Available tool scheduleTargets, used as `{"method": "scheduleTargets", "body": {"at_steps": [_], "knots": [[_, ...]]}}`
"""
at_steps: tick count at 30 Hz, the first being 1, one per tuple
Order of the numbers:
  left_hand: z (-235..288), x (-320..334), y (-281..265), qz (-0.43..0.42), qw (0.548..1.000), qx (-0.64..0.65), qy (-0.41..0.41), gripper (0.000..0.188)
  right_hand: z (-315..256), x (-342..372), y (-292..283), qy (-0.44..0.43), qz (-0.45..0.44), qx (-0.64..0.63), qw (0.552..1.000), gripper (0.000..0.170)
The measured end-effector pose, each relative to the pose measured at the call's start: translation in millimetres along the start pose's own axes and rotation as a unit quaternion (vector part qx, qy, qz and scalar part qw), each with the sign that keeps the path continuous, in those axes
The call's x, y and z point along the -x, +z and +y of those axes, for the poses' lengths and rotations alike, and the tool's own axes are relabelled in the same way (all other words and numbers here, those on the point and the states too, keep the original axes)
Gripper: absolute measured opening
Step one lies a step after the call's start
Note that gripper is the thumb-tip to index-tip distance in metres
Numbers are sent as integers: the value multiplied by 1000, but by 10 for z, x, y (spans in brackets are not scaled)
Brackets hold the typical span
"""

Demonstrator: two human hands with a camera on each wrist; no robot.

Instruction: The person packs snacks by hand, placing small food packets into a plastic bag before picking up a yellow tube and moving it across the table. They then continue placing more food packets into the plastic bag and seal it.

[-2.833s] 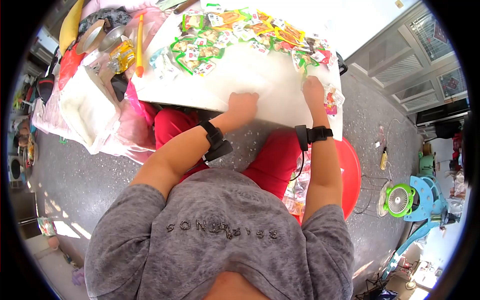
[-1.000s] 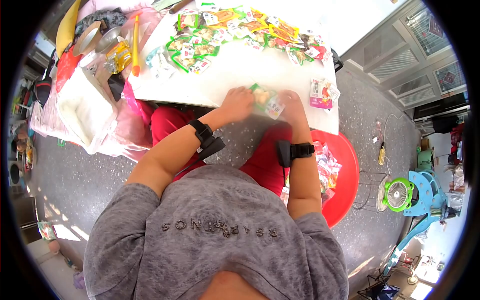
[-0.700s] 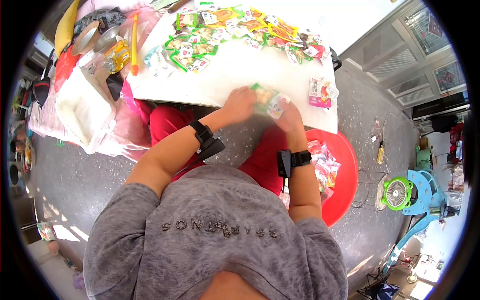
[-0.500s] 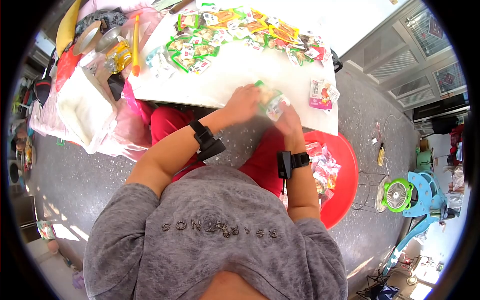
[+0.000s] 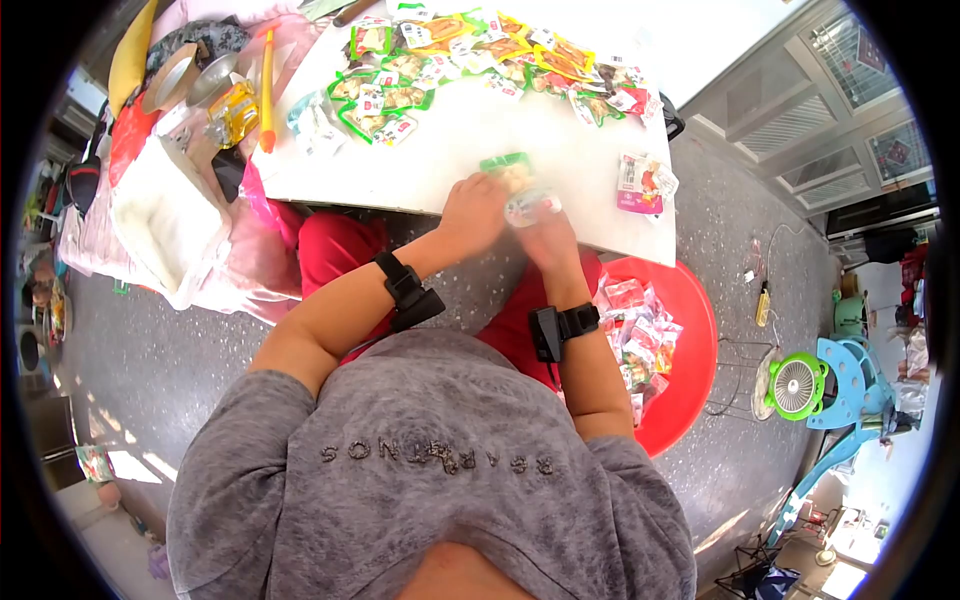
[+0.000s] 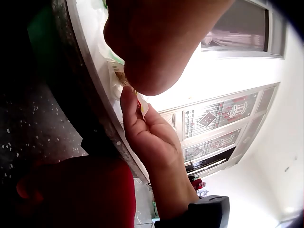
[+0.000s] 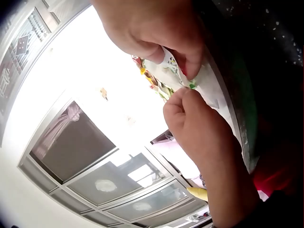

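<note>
A green-edged clear snack packet (image 5: pixel 508 172) with pale pieces inside is between my two hands above the table's near edge, blurred by motion and bent. My left hand (image 5: pixel 473 213) pinches its left side. On its white-labelled end, my right hand (image 5: pixel 549 242) grips with curled fingers. The right wrist view shows the left hand's thumb and finger (image 7: pixel 190 97) closed on a green corner, close below the right hand (image 7: pixel 161 28). In the left wrist view, the left hand (image 6: pixel 156 52) hides much of the packet.
Many snack packets (image 5: pixel 405 97) lie along the table's far side. A pink-and-white packet (image 5: pixel 640 183) lies near the right edge, and a crumpled clear wrapper (image 5: pixel 316 125) at the left. A red basin (image 5: pixel 690 340) of packets stands below right; a bedside heap (image 5: pixel 170 205) borders the left.
My right hand has come from the table's right side to my left hand, and the green-edged packet is now between them. Lately the right hand has shifted left and nearer, bending the packet.
</note>
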State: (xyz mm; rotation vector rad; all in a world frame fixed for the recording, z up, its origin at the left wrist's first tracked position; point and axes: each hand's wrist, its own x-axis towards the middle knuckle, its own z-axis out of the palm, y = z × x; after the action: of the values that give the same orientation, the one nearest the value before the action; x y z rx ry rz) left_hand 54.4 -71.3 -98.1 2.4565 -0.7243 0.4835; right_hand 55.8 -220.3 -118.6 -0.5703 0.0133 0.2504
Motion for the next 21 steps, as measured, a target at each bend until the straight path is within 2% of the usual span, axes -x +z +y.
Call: {"method": "scheduleTargets", "body": {"at_steps": [2,4,5,6,7,9,10,12,13,15,17,19,21], "knots": [[-40,-9,25,32,999,30,21,22,-34,27,144,17,-25,-1,1000,36],[-20,-50,-2,88,992,74,45,23,-67,-23,156,-8,-18,-4,1000,35],[-2,-55,-14,74,993,65,66,23,-72,-55,159,-19,-14,-5,1000,34],[46,-80,-70,60,993,57,88,23,26,-125,-35,-66,-13,160,985,32],[73,-102,-97,46,992,49,111,23,197,-229,-391,-112,-10,321,940,31],[62,-106,-49,9,994,55,95,25,214,-233,-379,-160,-18,492,856,27],[46,-109,-32,-9,995,57,85,25,164,-216,-312,-164,-29,511,843,24],[30,-80,-37,11,996,29,83,25,85,-118,-136,-134,-45,458,878,21],[38,-70,-62,22,996,15,82,25,46,-68,-60,-100,-50,383,917,19],[74,-53,-122,46,998,5,32,23,-19,-29,23,0,8,315,949,16],[99,-23,-133,58,998,-2,2,20,-93,9,36,129,136,327,926,15],[61,19,-110,59,998,-9,-11,16,-46,-9,-140,-20,85,450,889,18],[-20,57,-45,43,999,-23,13,13,-7,-30,-222,-134,53,532,834,22]]}}
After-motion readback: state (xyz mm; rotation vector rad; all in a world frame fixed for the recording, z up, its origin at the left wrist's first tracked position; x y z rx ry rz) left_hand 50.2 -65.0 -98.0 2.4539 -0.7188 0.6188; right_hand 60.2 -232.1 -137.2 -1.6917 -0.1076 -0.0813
